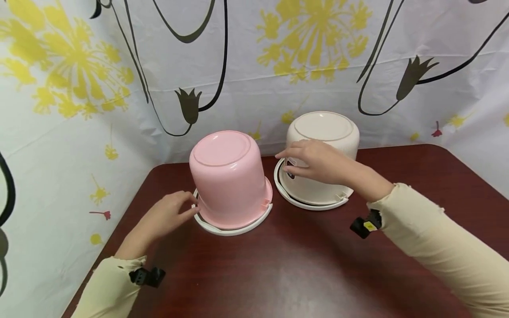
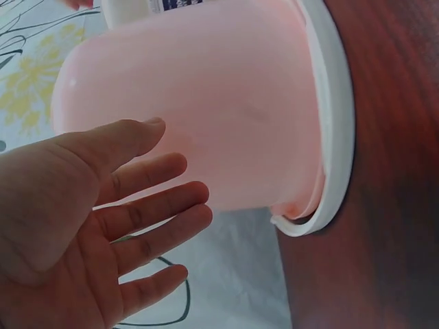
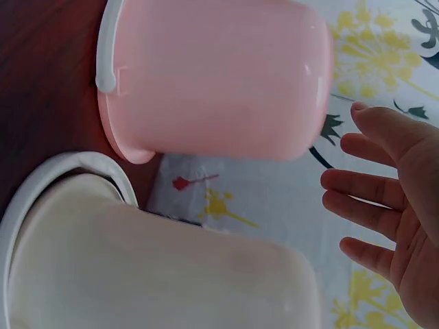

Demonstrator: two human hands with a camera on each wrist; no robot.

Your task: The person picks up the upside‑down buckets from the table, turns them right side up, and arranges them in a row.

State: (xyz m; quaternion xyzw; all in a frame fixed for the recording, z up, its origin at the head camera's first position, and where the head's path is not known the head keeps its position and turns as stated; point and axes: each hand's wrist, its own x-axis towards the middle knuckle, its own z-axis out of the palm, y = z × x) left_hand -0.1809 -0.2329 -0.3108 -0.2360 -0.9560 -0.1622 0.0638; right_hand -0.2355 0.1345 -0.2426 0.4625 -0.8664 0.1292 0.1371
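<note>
A pink bucket (image 1: pixel 230 185) stands upside down on the table, its white handle (image 1: pixel 234 231) lying round the rim. To its right and farther back is a cream bucket (image 1: pixel 324 132), also upside down, with a white handle (image 1: pixel 292 199) around its rim. My left hand (image 1: pixel 169 212) is at the left side of the pink bucket, fingers spread and loosely bent, holding nothing. The right hand (image 1: pixel 318 161) is raised in front of the cream bucket, overlapping it in the head view. In the right wrist view its fingers (image 3: pixel 363 212) are spread and hold nothing.
The dark red table (image 1: pixel 246 274) extends in front of both buckets. Behind and left of it hangs a white curtain (image 1: pixel 246 101) with yellow and dark plant prints. A dark label (image 2: pixel 180 4) shows on the cream bucket's side.
</note>
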